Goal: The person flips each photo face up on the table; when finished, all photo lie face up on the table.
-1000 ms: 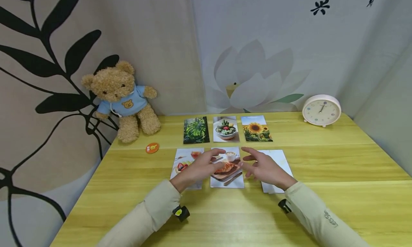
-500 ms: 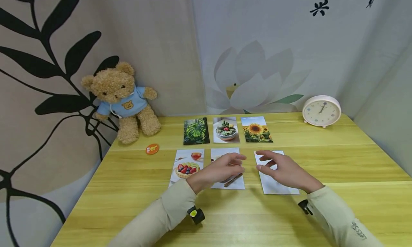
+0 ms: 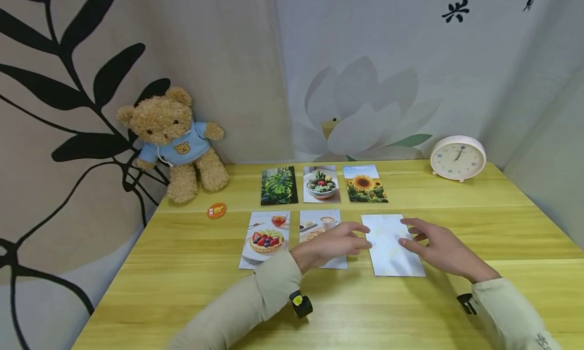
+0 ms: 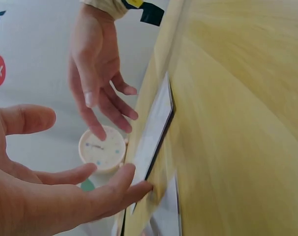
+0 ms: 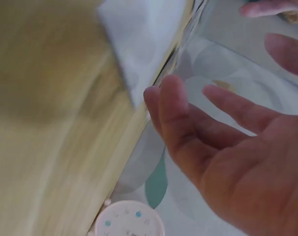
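A white, nearly blank card lies face up between my hands in the front row, with faint pale marks on it. My left hand hovers at its left edge, fingers extended and holding nothing. At the card's right edge is my right hand, fingers loosely bent and likewise holding nothing. Under my left hand, a croissant-and-coffee picture card is partly hidden. Left of that lies a fruit tart picture card. In the left wrist view, the white card lies flat just past my left fingertips.
Behind stand three cards in a row: green leaves, potted cacti and sunflowers. A round orange disc lies left. A teddy bear sits at the back left, a round clock at the back right.
Both hands have moved right, from over the croissant card to either side of the white card. The fruit tart card and the white card now show more fully.
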A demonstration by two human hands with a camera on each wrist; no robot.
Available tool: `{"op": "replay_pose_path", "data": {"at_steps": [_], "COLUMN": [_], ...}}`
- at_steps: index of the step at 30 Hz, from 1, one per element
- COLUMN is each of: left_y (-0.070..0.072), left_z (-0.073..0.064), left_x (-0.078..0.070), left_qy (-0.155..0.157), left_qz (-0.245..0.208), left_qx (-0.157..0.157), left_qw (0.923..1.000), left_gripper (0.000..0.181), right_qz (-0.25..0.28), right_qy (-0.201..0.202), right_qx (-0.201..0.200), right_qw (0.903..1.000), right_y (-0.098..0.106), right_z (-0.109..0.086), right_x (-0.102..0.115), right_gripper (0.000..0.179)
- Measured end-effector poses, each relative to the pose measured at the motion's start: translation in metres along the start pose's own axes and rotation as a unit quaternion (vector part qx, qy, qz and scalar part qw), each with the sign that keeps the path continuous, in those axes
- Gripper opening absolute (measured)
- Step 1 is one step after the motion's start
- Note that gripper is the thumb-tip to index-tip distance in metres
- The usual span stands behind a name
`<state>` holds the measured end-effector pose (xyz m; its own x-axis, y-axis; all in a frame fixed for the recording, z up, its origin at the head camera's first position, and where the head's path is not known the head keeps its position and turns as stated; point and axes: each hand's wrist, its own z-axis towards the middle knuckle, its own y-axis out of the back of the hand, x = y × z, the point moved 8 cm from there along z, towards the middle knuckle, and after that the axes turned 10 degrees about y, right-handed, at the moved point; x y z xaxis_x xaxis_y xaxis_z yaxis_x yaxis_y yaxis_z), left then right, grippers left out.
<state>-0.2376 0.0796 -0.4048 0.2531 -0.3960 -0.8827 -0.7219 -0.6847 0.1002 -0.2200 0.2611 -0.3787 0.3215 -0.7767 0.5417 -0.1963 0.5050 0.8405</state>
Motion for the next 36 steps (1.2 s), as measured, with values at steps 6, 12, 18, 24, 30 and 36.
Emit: {"op": "replay_pose_path", "data": {"at_steps": [6, 12, 18, 24, 30, 36], "left_y": [-0.009, -0.012, -0.006, 0.001, 0.008, 0.017], "left_z": [0.008, 0.013, 0.015, 0.013, 0.013, 0.01], "left_x": [-0.007, -0.012, -0.015, -0.018, -0.016, -0.023], "left_qy": [0.002, 0.016, 0.017, -0.007, -0.045, -0.099], "left_qz": [0.019, 0.044, 0.021, 0.013, -0.02, -0.048], "left_qx": [-0.008, -0.034, -0.067, -0.077, -0.085, -0.115], "left_qw": [0.9998, 0.9984, 0.9974, 0.9969, 0.9951, 0.9873], "left_gripper": [0.054, 0.053, 0.049, 0.045, 0.042, 0.044], "right_qz": [-0.002, -0.015, -0.031, -0.057, -0.073, -0.041], "right_qy": [-0.009, -0.016, 0.004, 0.017, 0.039, 0.036], "right_qx": [0.008, 0.015, 0.001, -0.003, -0.006, 0.01], "right_qw": [0.9999, 0.9996, 0.9995, 0.9982, 0.9965, 0.9985], "right_y": [-0.003, -0.008, -0.008, -0.013, -0.023, -0.025], "right_z": [-0.004, -0.001, 0.005, 0.012, 0.014, 0.018], "right_x": [-0.011, -0.014, -0.008, -0.002, 0.009, 0.02], "right_gripper": [0.062, 0.06, 0.057, 0.058, 0.062, 0.068]}}
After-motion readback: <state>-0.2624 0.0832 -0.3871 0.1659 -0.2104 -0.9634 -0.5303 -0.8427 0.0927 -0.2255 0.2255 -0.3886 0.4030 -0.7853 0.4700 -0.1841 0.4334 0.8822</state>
